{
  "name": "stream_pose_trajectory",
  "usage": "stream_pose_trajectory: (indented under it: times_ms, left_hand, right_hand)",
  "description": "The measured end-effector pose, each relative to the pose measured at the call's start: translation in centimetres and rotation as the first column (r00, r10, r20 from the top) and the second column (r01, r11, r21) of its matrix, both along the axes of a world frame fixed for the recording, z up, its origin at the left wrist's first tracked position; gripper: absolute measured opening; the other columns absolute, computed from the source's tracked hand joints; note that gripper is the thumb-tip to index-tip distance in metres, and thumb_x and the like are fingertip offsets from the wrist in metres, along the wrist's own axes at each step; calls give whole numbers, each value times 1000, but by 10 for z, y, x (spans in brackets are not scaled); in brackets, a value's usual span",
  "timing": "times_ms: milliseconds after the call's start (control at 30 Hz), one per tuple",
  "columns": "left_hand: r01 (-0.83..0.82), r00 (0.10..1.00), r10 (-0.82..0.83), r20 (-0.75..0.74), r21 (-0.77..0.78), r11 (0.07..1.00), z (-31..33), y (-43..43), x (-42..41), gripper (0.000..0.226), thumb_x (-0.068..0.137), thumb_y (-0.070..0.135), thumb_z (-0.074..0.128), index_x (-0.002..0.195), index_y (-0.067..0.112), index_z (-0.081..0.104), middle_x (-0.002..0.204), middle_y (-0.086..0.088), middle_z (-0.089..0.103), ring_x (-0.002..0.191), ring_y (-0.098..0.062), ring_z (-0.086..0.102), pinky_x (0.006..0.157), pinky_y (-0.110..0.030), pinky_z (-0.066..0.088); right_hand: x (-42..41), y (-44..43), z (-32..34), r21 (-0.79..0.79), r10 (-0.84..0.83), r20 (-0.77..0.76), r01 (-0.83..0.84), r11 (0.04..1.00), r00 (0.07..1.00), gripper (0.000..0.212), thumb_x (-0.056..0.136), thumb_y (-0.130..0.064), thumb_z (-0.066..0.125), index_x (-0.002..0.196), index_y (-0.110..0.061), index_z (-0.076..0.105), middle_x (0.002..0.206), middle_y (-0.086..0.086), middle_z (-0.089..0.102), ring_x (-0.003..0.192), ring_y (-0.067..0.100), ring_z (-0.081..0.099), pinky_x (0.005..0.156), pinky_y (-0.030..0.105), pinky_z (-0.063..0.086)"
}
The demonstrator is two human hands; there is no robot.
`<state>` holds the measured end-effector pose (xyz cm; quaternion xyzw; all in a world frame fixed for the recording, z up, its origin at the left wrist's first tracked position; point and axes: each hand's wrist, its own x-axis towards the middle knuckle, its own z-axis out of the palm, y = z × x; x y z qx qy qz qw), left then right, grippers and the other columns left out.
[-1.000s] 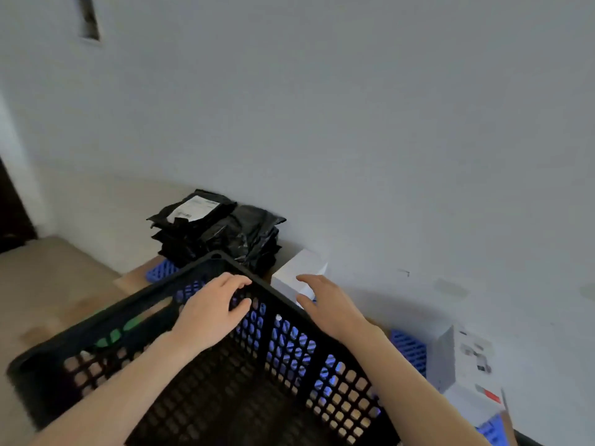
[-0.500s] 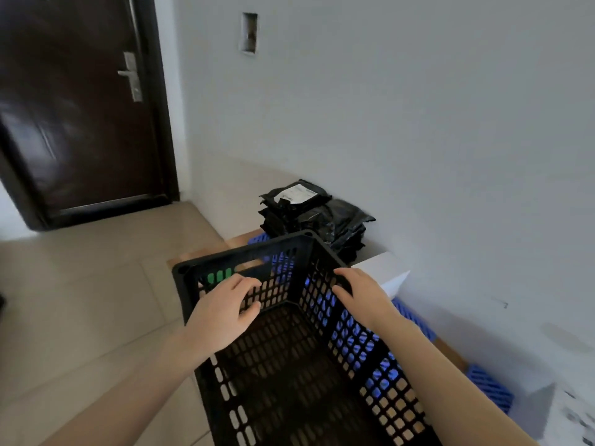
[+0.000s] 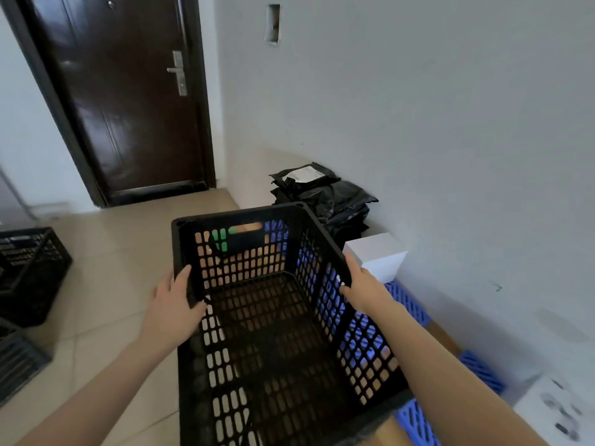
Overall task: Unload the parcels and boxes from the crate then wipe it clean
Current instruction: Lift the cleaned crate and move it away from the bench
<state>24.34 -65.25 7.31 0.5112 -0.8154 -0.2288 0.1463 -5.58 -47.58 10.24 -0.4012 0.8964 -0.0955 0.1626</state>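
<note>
Writing: the white label (image 3: 302, 173) on the top parcel carries print too small to read. The white carton (image 3: 557, 410) at the lower right bears dark marks, blurred beyond reading.
Crate: black plastic crate (image 3: 238, 215), rectangular, with a solid rim. Walls and floor are pierced with rows of rounded slots, and there is a handle slot in the far wall. Its slotted floor shows across the whole inside.
Crate position: in front of you, between your forearms, over the beige tiled floor (image 3: 106, 259) and just beside the grey wall (image 3: 418, 107). Whether it rests on the floor or is lifted cannot be told.
Left hand (image 3: 175, 304): yours, gripping the crate's left rim, fingers on the outside, thumb hooked inside.
Right hand (image 3: 365, 286): yours, gripping the right rim, fingers curled over its edge.
Parcels: stack of black glossy plastic mailer bags (image 3: 347, 201), crinkled, against the wall just beyond the crate's far right corner.
Box: plain white cardboard box (image 3: 376, 255), matt, just beside the right rim and near your right hand.
Blue pieces: blue slotted plastic panels (image 3: 410, 304), along the wall on the crate's right.
Second crate: another black slotted crate (image 3: 29, 272), well apart at the left edge.
Door: dark brown glossy door (image 3: 128, 101) with a metal lever handle (image 3: 178, 72).
</note>
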Motion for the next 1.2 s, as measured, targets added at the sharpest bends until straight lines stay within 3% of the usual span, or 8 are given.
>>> stream_pose_trajectory:
  times_ms: [133, 367, 567, 667, 767, 867, 1000, 1200]
  left_hand:
    - [-20, 982, 56, -178, 196, 980, -4, 21, -1, 87, 91, 21, 64, 156, 25, 7, 147, -16, 44, 127, -38, 50, 104, -46, 40]
    - [-92, 973, 128, -190, 188, 978, -4, 26, -2, 87, 90, 10, 58, 156, 28, 4, 138, -19, 53, 112, -39, 58, 95, -46, 48]
    - [-45, 973, 90, -213, 206, 977, -7, 17, 16, 89, 87, 1, 58, 156, 29, 9, 131, -15, 58, 79, -16, 57, 66, -28, 48]
    - [-9, 977, 52, -208, 203, 979, -9, 7, 31, 88, 89, 7, 60, 156, 31, 9, 124, -13, 62, 64, -5, 49, 52, -21, 40]
    - [55, 974, 2, -228, 242, 969, -5, 0, 48, 88, 90, 1, 57, 156, 33, 8, 130, -17, 59, 64, -17, 62, 54, -29, 51]
    - [114, 976, -58, -210, 266, 957, 0, -5, 71, 90, 90, -2, 56, 156, 33, 6, 130, -19, 58, 65, -26, 68, 59, -39, 59]
    - [228, 966, -178, -189, 287, 930, 8, -11, 104, 90, 91, 3, 60, 156, 30, 5, 135, -18, 54, 58, -20, 64, 47, -25, 50]
    - [347, 929, -300, -218, 228, 910, 21, 6, 139, 81, 92, 5, 59, 156, 28, 14, 146, -10, 46, 64, -8, 55, 44, -13, 38]
  right_hand:
    - [-1, 4, -8, -26, 6, -63, -8, 1000, 998, 69, 101, -15, 40, 153, -29, -4, 136, 18, 47, 88, 29, 53, 66, 32, 38]
    - [2, 6, -10, -41, -7, -117, 2, 999, 993, 73, 98, -4, 41, 154, -29, 0, 133, 17, 51, 88, 31, 57, 64, 34, 42]
    - [28, 17, -12, -81, -95, -52, 90, 993, 994, 75, 95, -4, 41, 152, -36, 4, 104, 18, 60, 70, 25, 51, 58, 30, 39]
    - [52, 25, -16, -94, -165, -55, 159, 983, 985, 77, 94, -4, 41, 151, -40, 4, 72, 7, 50, 57, 19, 45, 46, 27, 29]
    - [84, 33, -17, -95, -239, -74, 231, 968, 968, 80, 91, -3, 42, 150, -44, 5, 63, 5, 45, 51, 18, 43, 42, 27, 28]
    - [120, 44, -15, -95, -310, -44, 305, 948, 950, 79, 90, -5, 44, 149, -44, 10, 68, 7, 54, 58, 23, 50, 54, 34, 43]
    - [172, 69, -11, -120, -368, -29, 362, 924, 929, 73, 91, -14, 51, 149, -39, 16, 104, 14, 66, 89, 32, 63, 76, 38, 51]
    - [251, 119, -12, -176, -439, -32, 427, 887, 898, 75, 87, -13, 53, 150, -36, 20, 118, 11, 64, 105, 30, 62, 84, 40, 53]
